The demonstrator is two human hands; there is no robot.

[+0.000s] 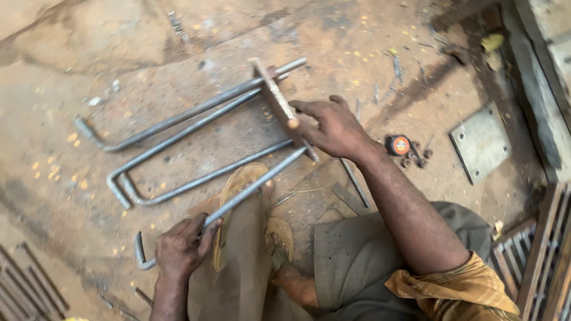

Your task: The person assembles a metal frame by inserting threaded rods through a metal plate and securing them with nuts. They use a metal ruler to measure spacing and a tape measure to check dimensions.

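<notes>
While the person squats on the dirt floor, both hands are busy on the same bit of steel. Left hand is closed around the hooked end of a long bent rod, down near the bottom left, right beside the sandalled foot. Right hand is up and to the right, fingers wrapped on a flat metal plate standing on edge across the rod ends.

Key thing is how the rod lies: its long axis runs diagonally from the left hand's hook up-right to the plate, so the threaded tip meets the plate right under the right hand. So the left hand has the tail end and the right hand is nearer the plate end, basically on it.

Three more hooked rods lie fanned out on the floor to the left, roughly parallel, their straight ends also reaching the plate. Whether they actually pass through holes in it I can't tell from here.

Off to the right there's a square steel plate lying flat, a small tape measure with some nuts just beside it, well apart from both hands.
</notes>
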